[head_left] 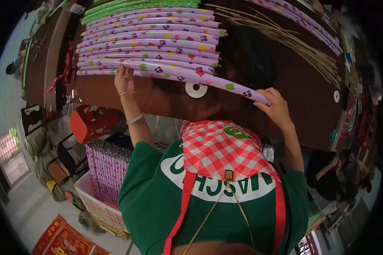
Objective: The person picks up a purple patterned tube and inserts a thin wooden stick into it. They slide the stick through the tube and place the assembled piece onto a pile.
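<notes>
A lilac wrapping paper roll (215,80), printed with small coloured gift boxes, lies slantwise along the near side of a row of similar rolls. At its left part my left hand (124,80) has its fingertips closed on the paper from the near edge. My right hand (275,108) grips the roll's right end, thumb below and fingers over the top. That end sticks out past the row, over the brown table (157,94). Several matching lilac rolls (149,35) lie side by side just beyond, with green rolls (140,9) behind them.
A white tape-like ring (196,89) sits near the table's front edge. Thin brown strips (285,38) and more lilac rolls (302,19) lie at the right. A red stool (87,123) and a pink basket (87,193) of upright rolls stand at lower left. Another person (327,170) is at the right.
</notes>
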Action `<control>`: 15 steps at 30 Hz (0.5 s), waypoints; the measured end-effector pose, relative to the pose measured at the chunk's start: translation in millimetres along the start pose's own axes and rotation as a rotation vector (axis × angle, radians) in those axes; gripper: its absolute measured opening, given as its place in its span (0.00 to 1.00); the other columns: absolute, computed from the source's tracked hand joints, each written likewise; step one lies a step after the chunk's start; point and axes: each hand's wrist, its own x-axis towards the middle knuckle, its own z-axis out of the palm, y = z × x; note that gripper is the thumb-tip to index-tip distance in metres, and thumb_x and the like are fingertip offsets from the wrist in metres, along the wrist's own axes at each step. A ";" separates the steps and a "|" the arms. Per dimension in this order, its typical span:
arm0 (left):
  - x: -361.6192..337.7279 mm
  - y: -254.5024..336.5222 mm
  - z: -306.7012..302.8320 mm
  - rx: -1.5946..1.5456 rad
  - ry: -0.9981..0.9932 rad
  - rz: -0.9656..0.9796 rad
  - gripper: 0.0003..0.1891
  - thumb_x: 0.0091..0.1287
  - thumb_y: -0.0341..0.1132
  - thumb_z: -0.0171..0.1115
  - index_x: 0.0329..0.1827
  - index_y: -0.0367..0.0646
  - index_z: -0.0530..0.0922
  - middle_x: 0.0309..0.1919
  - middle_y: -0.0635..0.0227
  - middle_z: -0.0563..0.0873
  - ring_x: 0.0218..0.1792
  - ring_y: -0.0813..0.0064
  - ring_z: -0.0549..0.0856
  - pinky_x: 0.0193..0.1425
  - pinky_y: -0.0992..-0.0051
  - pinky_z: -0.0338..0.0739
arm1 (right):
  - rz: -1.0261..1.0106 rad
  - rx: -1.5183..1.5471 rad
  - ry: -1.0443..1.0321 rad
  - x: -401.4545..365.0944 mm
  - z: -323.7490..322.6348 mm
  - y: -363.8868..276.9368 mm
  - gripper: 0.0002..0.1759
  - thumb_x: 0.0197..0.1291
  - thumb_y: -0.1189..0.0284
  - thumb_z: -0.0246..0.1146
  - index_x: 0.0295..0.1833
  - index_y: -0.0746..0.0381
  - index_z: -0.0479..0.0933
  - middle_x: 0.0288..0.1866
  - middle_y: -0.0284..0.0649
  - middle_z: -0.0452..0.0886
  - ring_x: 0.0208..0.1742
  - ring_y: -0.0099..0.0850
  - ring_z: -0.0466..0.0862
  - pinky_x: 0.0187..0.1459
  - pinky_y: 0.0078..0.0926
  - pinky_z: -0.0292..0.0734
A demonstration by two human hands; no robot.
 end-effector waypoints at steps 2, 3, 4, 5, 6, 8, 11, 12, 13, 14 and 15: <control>26.0 -4.3 -9.6 -0.020 0.032 0.028 0.07 0.63 0.35 0.60 0.40 0.43 0.74 0.31 0.72 0.77 0.34 0.76 0.77 0.40 0.73 0.75 | -0.081 -0.018 0.037 26.0 11.5 -7.8 0.22 0.43 0.66 0.69 0.48 0.56 0.77 0.40 0.36 0.73 0.44 0.35 0.76 0.42 0.30 0.72; 39.7 -1.9 -10.7 -0.013 0.056 0.080 0.06 0.63 0.33 0.59 0.39 0.44 0.74 0.31 0.72 0.77 0.33 0.77 0.76 0.39 0.74 0.75 | -0.121 -0.039 0.086 36.4 17.9 -12.7 0.22 0.43 0.66 0.70 0.47 0.57 0.78 0.39 0.36 0.73 0.43 0.35 0.75 0.42 0.30 0.72; 51.3 2.3 -7.8 -0.005 0.076 0.129 0.05 0.63 0.32 0.59 0.39 0.44 0.74 0.30 0.72 0.76 0.32 0.77 0.76 0.37 0.75 0.74 | -0.137 -0.031 0.083 50.5 26.3 -17.5 0.22 0.43 0.66 0.70 0.47 0.57 0.78 0.39 0.36 0.73 0.43 0.35 0.75 0.42 0.30 0.72; 62.1 6.8 -4.1 0.021 0.121 0.197 0.05 0.62 0.31 0.59 0.37 0.41 0.73 0.28 0.71 0.76 0.29 0.76 0.75 0.36 0.76 0.72 | -0.213 -0.046 0.127 68.6 35.8 -22.7 0.21 0.43 0.66 0.70 0.46 0.57 0.78 0.38 0.36 0.72 0.42 0.35 0.75 0.42 0.30 0.71; 71.8 8.8 -2.7 0.019 0.122 0.204 0.05 0.62 0.31 0.59 0.37 0.41 0.73 0.28 0.71 0.76 0.29 0.76 0.75 0.36 0.76 0.72 | -0.285 -0.063 0.174 85.1 45.4 -27.5 0.21 0.43 0.65 0.70 0.45 0.58 0.78 0.37 0.36 0.71 0.41 0.35 0.74 0.42 0.31 0.70; 100.2 5.9 -3.1 0.383 0.196 0.433 0.11 0.60 0.34 0.61 0.37 0.36 0.72 0.28 0.69 0.76 0.29 0.75 0.75 0.36 0.77 0.71 | -0.380 -0.091 0.275 115.5 72.7 -33.7 0.20 0.43 0.65 0.70 0.44 0.58 0.78 0.37 0.36 0.71 0.39 0.35 0.73 0.40 0.32 0.68; 154.4 -18.5 -32.8 1.132 0.139 0.659 0.20 0.60 0.42 0.59 0.37 0.28 0.69 0.42 0.52 0.74 0.42 0.58 0.73 0.50 0.66 0.67 | -0.368 -0.132 0.321 143.5 108.4 -43.3 0.21 0.42 0.65 0.69 0.45 0.55 0.75 0.39 0.35 0.71 0.42 0.35 0.73 0.43 0.31 0.65; 148.8 -21.4 -29.0 1.169 0.060 0.656 0.25 0.59 0.43 0.60 0.45 0.24 0.69 0.53 0.41 0.69 0.55 0.49 0.68 0.61 0.64 0.60 | -0.368 -0.143 0.358 149.3 119.7 -43.0 0.22 0.40 0.66 0.70 0.44 0.55 0.74 0.40 0.35 0.70 0.42 0.34 0.72 0.44 0.32 0.64; 127.9 -14.7 -18.5 1.205 0.050 0.595 0.28 0.58 0.43 0.60 0.49 0.24 0.67 0.57 0.39 0.66 0.59 0.48 0.65 0.64 0.64 0.57 | -0.365 -0.143 0.368 153.0 124.0 -43.1 0.22 0.39 0.66 0.70 0.44 0.55 0.74 0.40 0.35 0.70 0.43 0.34 0.71 0.44 0.33 0.64; 115.7 -8.6 -3.7 1.241 0.033 0.534 0.31 0.58 0.43 0.61 0.54 0.24 0.66 0.60 0.37 0.63 0.64 0.47 0.62 0.67 0.65 0.55 | -0.358 -0.144 0.381 155.5 124.9 -43.4 0.22 0.39 0.66 0.71 0.43 0.55 0.74 0.40 0.35 0.69 0.43 0.35 0.71 0.45 0.34 0.63; 135.8 -26.7 -24.7 1.143 0.073 0.668 0.32 0.59 0.42 0.60 0.58 0.24 0.63 0.63 0.36 0.58 0.67 0.47 0.57 0.70 0.63 0.51 | -0.340 -0.138 0.352 156.2 122.4 -44.4 0.22 0.39 0.64 0.71 0.43 0.55 0.74 0.40 0.36 0.69 0.44 0.35 0.70 0.46 0.35 0.62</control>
